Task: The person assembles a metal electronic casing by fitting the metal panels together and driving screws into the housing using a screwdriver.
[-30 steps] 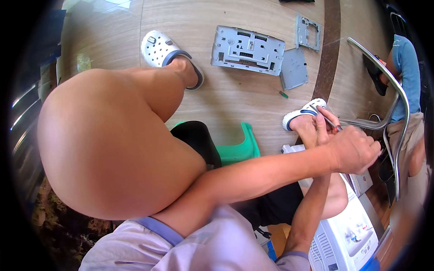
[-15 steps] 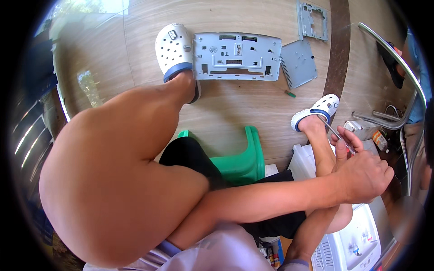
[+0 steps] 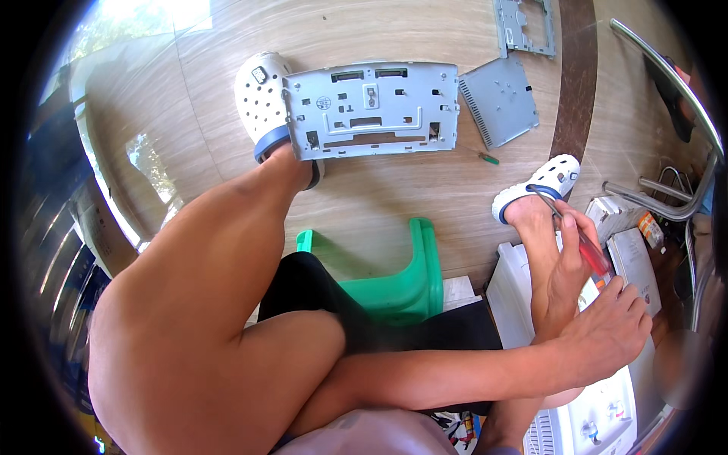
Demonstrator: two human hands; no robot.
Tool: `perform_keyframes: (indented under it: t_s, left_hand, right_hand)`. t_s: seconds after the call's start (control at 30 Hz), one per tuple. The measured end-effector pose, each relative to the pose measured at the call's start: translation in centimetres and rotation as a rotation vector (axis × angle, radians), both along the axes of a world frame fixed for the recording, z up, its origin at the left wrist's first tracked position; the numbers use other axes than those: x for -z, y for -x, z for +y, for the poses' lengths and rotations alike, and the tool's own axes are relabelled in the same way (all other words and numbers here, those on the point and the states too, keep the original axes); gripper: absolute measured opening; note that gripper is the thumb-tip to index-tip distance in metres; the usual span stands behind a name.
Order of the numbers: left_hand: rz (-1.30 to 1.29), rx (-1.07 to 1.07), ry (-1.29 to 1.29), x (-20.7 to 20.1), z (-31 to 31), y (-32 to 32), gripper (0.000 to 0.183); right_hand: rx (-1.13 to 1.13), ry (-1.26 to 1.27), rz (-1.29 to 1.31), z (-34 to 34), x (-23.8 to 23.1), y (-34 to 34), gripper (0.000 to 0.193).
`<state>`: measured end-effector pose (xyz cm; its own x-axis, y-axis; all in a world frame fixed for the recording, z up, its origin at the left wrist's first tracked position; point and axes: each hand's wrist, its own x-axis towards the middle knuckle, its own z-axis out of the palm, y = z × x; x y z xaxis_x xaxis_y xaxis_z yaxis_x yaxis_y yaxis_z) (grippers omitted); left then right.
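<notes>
My right hand [image 3: 570, 262] is closed around a screwdriver [image 3: 595, 256] with a red handle, its metal shaft pointing up and left toward my right shoe. My left arm reaches across my lap. At its end my left hand [image 3: 603, 330] is curled, back upward, just below the handle's end; whatever lies under its fingers is hidden. A grey sheet-metal panel [image 3: 360, 125] with slots and cutouts stands beside my left shoe [image 3: 260, 95]. To its right, a flat grey metal plate [image 3: 500, 102] and a metal frame [image 3: 516, 38] lie on the floor.
A small green-handled tool [image 3: 488, 158] lies on the tiles. A green plastic stool [image 3: 425, 280] is between my legs. White water dispenser [image 3: 599, 413] lies at lower right, near boxes [image 3: 613, 212] and bent metal tubing [image 3: 667, 68]. Another person's foot [image 3: 675, 106] shows at far right.
My hands have drawn apart a little, the left moving down, and the red handle now shows more fully. The whole view has shifted slightly.
</notes>
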<state>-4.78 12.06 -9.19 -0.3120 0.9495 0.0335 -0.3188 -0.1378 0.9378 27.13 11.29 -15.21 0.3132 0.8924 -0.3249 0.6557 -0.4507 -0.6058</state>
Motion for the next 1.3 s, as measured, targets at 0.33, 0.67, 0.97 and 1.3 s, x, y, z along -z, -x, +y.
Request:
perform_keyframes:
  t_s: [0.33,0.67,0.97,1.3]
  left_hand:
    - [0.192,0.447,0.181,-0.8,4.6,-13.4,0.022]
    - [0.314,0.612,0.209,0.4,4.8,-18.0,0.021]
    - [0.383,0.678,0.266,2.3,5.0,-15.6,0.019]
    - [0.351,0.642,0.317,2.9,5.0,-15.1,0.021]
  right_hand:
    - [0.339,0.133,0.299,4.5,13.5,-1.1,0.018]
    - [0.195,0.188,-0.126,7.1,20.2,0.4,0.026]
    - [0.086,0.102,-0.233,11.1,19.6,0.6,0.027]
    - [-0.214,0.140,-0.363,14.0,19.4,1.9,0.027]
